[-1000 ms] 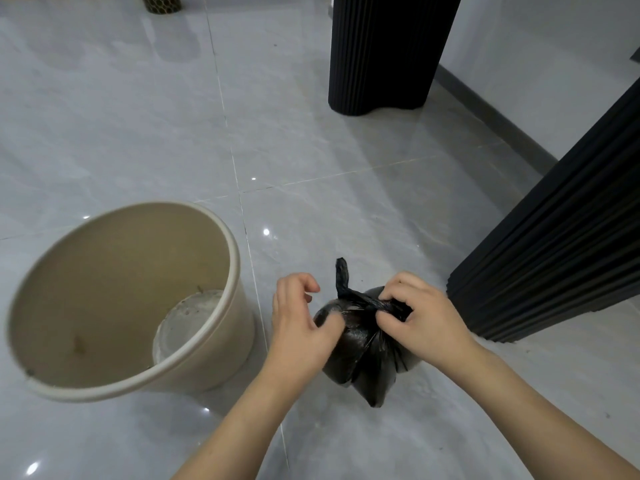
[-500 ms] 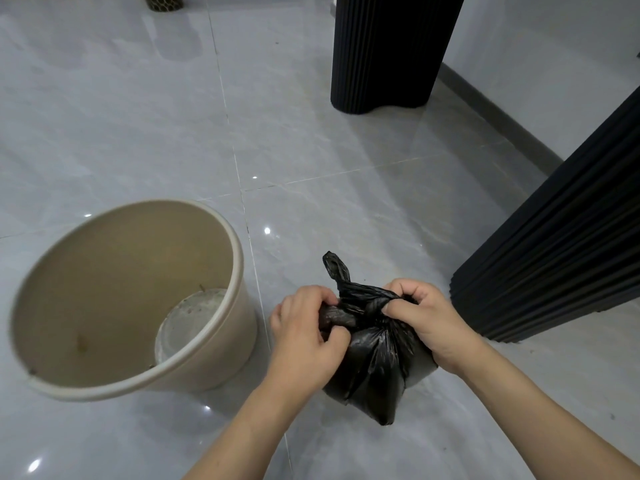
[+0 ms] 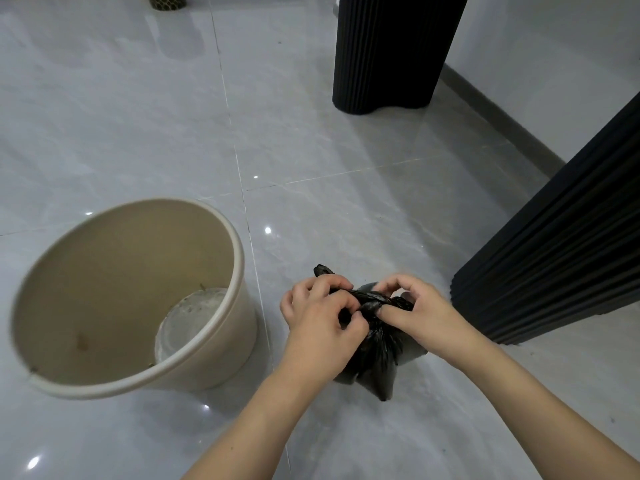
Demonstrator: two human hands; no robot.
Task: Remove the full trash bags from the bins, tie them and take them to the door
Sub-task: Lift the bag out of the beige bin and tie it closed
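**Two hands on a black bag**

The hands hide most of the knot. The left hand (image 3: pixel 320 318) and right hand (image 3: pixel 420 311) both pinch the black trash bag (image 3: pixel 375 362), held above the floor (image 3: pixel 138 116). A beige bin (image 3: pixel 221 341) stands just left. A dark ribbed panel (image 3: pixel 554 265) is cut off on the right.

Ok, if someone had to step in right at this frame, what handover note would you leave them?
Left hand: fingers curled round the gathered neck of the black trash bag.
Right hand: pinches the bag's neck from the other side, at the knot.
The bag sits on the grey tile floor, just right of the beige bin, which is upright and has no liner.
Done: bag out of the bin, top gathered, knot under way.
Left: pull the knot tight, carry the bag to the door (not in view), then deal with any other bins.
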